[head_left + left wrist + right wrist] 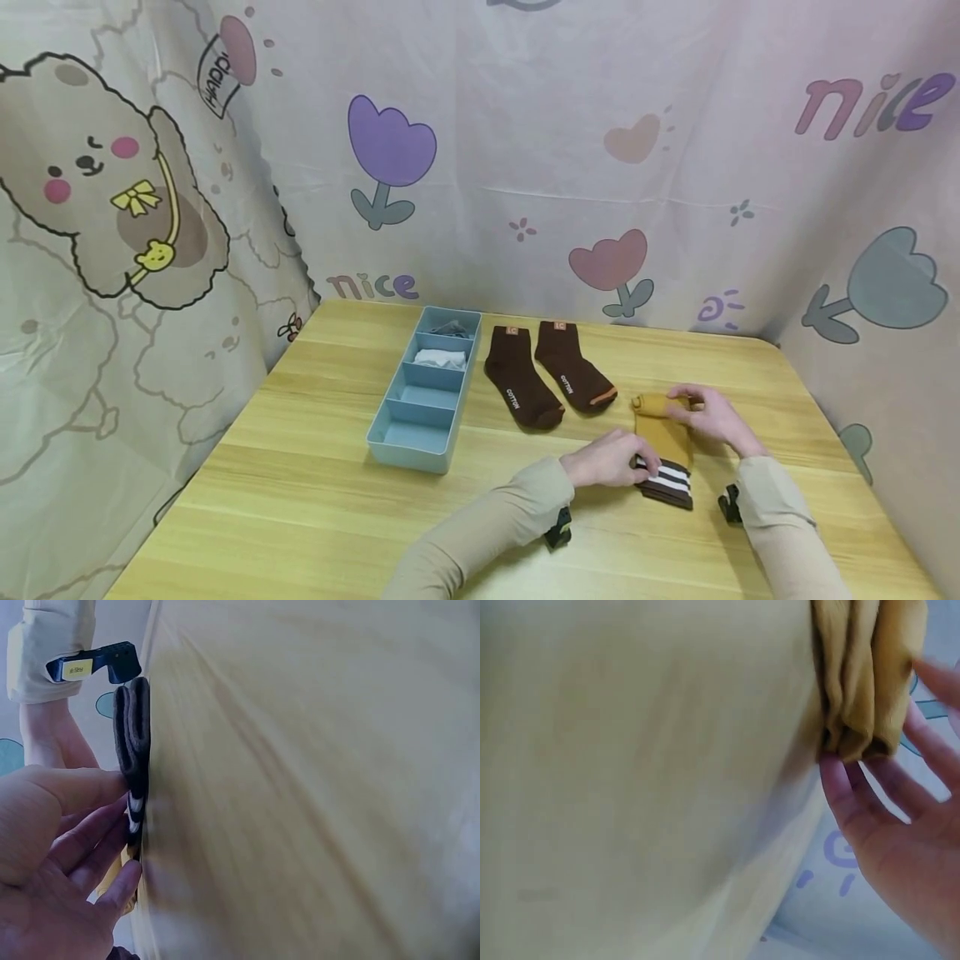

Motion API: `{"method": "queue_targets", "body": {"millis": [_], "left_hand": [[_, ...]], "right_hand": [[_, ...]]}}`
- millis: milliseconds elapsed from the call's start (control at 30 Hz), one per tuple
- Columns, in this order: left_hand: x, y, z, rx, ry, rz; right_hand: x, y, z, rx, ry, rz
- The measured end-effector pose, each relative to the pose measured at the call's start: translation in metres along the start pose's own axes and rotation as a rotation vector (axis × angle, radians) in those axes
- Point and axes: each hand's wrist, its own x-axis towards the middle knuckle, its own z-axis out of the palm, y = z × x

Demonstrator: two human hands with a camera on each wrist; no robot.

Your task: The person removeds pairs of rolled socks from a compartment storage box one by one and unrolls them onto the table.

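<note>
the wooden table (300, 483) spreads beneath both hands, with a blue divided box (408, 457) well left of them and two brown socks (521, 379) nearer. between the separated hands lies a yellow sock (662, 440), left hand (609, 460) touching its striped cuff (670, 485), right hand (712, 417) its rolled end (651, 405); whether either grips, i cannot tell.

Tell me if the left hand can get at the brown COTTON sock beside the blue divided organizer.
Probably yes: only bare tabletop lies between the left hand and that brown COTTON sock. It would first have to leave the striped cuff of the mustard sock.
</note>
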Motion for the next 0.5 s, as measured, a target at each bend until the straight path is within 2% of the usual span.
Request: {"method": "queue_targets", "body": {"millis": [100,300,500], "left_hand": [[-0.001,0.000,0.000,0.001,0.000,-0.001],[-0.002,-0.001,0.000,0.005,-0.011,0.007],[-0.003,-0.002,-0.002,0.017,-0.029,0.010]], "right_hand": [[0.000,-0.001,-0.001,-0.023,-0.030,0.007],[0.005,0.001,0.002,-0.061,0.001,0.017],[0.011,0.000,0.000,-0.073,-0.018,0.054]]}}
